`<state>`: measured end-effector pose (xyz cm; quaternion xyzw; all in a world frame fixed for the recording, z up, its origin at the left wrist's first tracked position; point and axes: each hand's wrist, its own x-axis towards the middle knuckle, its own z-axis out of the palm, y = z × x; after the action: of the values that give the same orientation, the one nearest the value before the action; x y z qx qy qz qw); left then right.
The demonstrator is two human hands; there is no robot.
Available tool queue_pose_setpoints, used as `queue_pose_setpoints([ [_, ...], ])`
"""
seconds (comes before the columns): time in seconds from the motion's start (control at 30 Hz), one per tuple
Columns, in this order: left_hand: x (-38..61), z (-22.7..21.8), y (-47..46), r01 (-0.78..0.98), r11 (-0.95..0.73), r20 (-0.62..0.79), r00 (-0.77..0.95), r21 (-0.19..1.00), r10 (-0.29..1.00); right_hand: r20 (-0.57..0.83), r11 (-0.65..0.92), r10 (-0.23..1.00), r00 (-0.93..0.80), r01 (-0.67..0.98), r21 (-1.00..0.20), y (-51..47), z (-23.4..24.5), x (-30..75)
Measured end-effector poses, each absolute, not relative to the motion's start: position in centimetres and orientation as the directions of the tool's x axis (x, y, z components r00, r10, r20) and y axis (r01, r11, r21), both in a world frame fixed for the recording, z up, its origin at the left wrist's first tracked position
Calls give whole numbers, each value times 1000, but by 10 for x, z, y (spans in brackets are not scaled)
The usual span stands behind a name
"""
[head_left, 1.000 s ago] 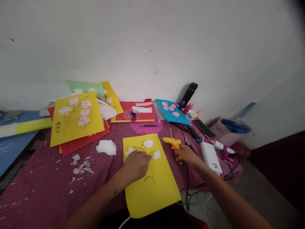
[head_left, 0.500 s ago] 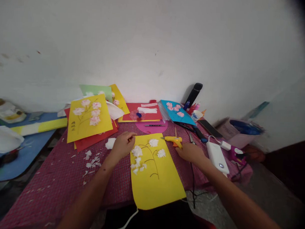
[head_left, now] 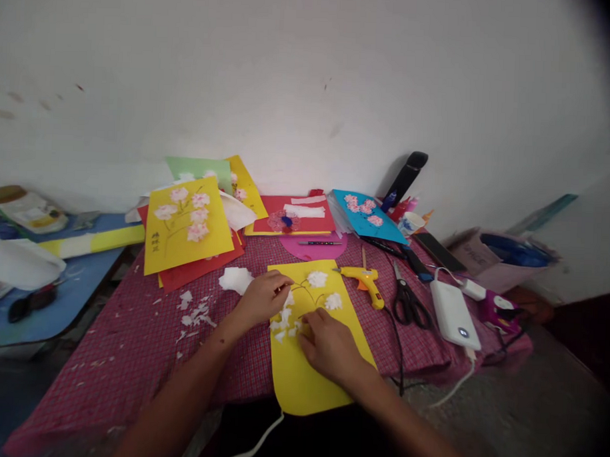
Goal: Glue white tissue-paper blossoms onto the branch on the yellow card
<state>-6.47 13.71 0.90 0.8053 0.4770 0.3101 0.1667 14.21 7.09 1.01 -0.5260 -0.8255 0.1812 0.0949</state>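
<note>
Glue gun (head_left: 366,279), in the right hand (head_left: 331,344) earlier, now lies on the bench (head_left: 115,355), right of centre. Both hands are thus available at the yellow card (head_left: 317,389), lower centre. Left hand (head_left: 262,296) bunched, right loosely curled near scraps (head_left: 282,323); grip undetermined.

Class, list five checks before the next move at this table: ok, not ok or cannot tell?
1. Glue gun out of left hand and right hand: ok, on the table.
2. Nozzle clear of the yellow card: cannot tell, very near its edge.
3. Scissors put aside: ok, beside the glue gun.
4. Yellow card free of white scraps: not ok, several lie there.
5. Left hand empty: cannot tell, too small to see.
</note>
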Motion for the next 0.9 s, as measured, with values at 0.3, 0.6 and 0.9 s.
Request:
queue_pose_setpoints([
  [0.3, -61, 11, 134, 600, -469, 302, 363, 648, 881, 12, 283, 947, -321, 815, -506, 80, -3, 138],
  [0.6, -53, 16, 126, 325, -151, 5, 410, 934, 912, 359, 339, 931, -61, 503, -795, 80, -2, 145],
  [0.9, -46, 17, 119, -119, 126, -48, 507, 985, 861, 595, 565, 794, -125, 513, -646, 85, -3, 135],
])
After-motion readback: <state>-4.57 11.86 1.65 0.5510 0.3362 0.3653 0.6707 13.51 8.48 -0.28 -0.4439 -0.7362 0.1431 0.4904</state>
